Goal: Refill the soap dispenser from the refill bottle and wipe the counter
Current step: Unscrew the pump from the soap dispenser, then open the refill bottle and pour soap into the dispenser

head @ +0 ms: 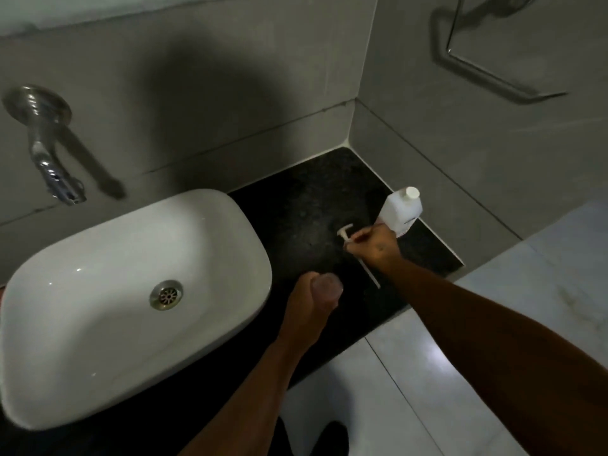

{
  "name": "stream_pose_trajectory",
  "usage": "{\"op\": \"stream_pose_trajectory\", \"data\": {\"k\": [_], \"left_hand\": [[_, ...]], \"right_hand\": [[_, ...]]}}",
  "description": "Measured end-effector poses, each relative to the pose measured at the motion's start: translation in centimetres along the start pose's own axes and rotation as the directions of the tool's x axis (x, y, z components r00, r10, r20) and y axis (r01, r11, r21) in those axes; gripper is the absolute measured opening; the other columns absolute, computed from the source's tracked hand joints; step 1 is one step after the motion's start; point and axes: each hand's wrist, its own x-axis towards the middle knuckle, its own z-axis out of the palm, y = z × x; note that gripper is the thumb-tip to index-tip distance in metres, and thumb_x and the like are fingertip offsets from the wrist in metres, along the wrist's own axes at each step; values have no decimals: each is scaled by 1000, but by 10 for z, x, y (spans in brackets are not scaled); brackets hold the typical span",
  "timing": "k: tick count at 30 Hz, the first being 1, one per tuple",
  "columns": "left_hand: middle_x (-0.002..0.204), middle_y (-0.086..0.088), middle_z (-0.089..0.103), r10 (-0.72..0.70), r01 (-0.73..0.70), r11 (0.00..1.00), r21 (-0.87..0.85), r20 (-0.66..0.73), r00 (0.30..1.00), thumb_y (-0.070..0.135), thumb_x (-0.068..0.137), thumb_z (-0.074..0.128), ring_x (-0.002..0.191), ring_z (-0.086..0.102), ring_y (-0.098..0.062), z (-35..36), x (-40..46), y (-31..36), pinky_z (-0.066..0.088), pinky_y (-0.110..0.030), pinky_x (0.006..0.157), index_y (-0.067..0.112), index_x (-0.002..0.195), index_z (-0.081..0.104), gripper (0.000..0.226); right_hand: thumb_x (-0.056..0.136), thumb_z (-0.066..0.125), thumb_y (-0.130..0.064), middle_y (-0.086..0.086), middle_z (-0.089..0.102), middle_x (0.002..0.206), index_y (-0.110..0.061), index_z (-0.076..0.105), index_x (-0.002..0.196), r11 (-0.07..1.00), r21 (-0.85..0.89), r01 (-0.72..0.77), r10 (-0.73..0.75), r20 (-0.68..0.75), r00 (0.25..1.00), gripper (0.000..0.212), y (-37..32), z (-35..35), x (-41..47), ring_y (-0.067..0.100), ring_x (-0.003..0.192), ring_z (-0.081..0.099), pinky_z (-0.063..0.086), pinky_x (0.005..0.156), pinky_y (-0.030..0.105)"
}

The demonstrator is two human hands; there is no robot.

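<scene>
My left hand (pixel 311 301) is wrapped around the soap dispenser bottle (pixel 327 287), a clear container standing on the black counter (pixel 302 205) with its top off. My right hand (pixel 376 243) pinches the white pump head (pixel 347 232) just above the counter, to the right of the dispenser; its long dip tube (pixel 370 273) slants down toward me. The white refill bottle (pixel 402 210) with a white cap stands upright right behind my right hand, near the counter's right edge.
A white basin (pixel 98 258) with a metal drain (pixel 166 295) fills the left of the counter. A chrome wall tap (pixel 49 159) juts out over it. Grey tiled walls close the back and right. Pale floor tiles (pixel 427 373) lie beyond the counter's front edge.
</scene>
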Motion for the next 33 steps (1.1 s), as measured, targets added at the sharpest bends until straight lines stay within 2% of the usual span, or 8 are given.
{"op": "stream_pose_trajectory", "data": {"k": [6, 11, 14, 18, 23, 27, 30, 33], "left_hand": [[104, 13, 65, -41, 37, 998, -51, -63, 997, 23, 87, 80, 94, 65, -3, -5, 19, -39, 49, -10, 79, 21, 119, 57, 39], [125, -5, 65, -30, 28, 998, -51, -53, 998, 17, 77, 88, 116, 63, -22, -10, 26, -49, 54, -39, 99, 14, 130, 54, 64], [128, -4, 63, -46, 43, 998, -45, -51, 998, 14, 72, 89, 118, 62, -21, -11, 25, -48, 53, -46, 102, 16, 129, 54, 67], [143, 0, 52, -25, 26, 999, 24, -33, 999, 21, 66, 94, 131, 48, -10, -18, 18, -36, 43, -32, 112, 21, 142, 44, 91], [146, -7, 50, 205, -186, 970, 157, -117, 972, 27, 63, 96, 135, 47, -18, -22, 11, 11, 38, -27, 111, 15, 145, 45, 97], [146, -8, 49, 319, -304, 938, 164, -73, 945, 28, 63, 95, 133, 49, -15, 1, 44, 59, 34, -7, 108, 16, 145, 47, 96], [153, -7, 42, 246, -248, 951, 183, 30, 969, 30, 66, 95, 141, 45, -22, 35, 90, 91, 43, -37, 116, 18, 152, 38, 103], [157, -10, 40, 171, -192, 945, 266, 101, 980, 31, 65, 95, 145, 40, -26, 71, 135, 106, 38, -44, 119, 14, 154, 34, 109]], "right_hand": [[74, 84, -24, 2, 74, 99, -14, 76, 95, 996, -86, -7, 15, 92, 996, 25, 13, 51, 30, 15, 95, 68, 52, 94, 33], [80, 80, -24, -2, 73, 92, -20, 75, 90, 996, -87, 0, 9, 93, 996, 13, 15, 72, 39, 9, 88, 67, 56, 92, 36], [78, 81, -28, -5, 72, 91, -19, 74, 92, 997, -81, 1, 7, 100, 995, 18, 16, 73, 36, 9, 89, 67, 56, 87, 34], [69, 85, -41, -12, 64, 94, -24, 68, 98, 999, 8, -51, 51, 28, 998, 37, 19, 55, 19, 6, 90, 62, 52, 81, 27], [71, 85, -32, -7, 68, 100, -25, 69, 97, 974, 134, -180, 184, -12, 983, 31, 48, -9, 1, 9, 95, 65, 53, 77, 27], [76, 84, -26, 3, 74, 90, -19, 75, 91, 905, 361, -227, 311, -193, 931, 19, 70, -68, 12, 21, 87, 70, 58, 86, 39], [86, 75, -24, 12, 73, 102, -11, 71, 113, 890, 425, -163, 305, -291, 907, 30, 73, -93, 31, 28, 95, 68, 54, 97, 45], [93, 64, -29, 8, 72, 115, -18, 70, 118, 912, 398, -100, 225, -279, 934, 27, 70, -102, 53, 27, 108, 66, 50, 101, 46]]}}
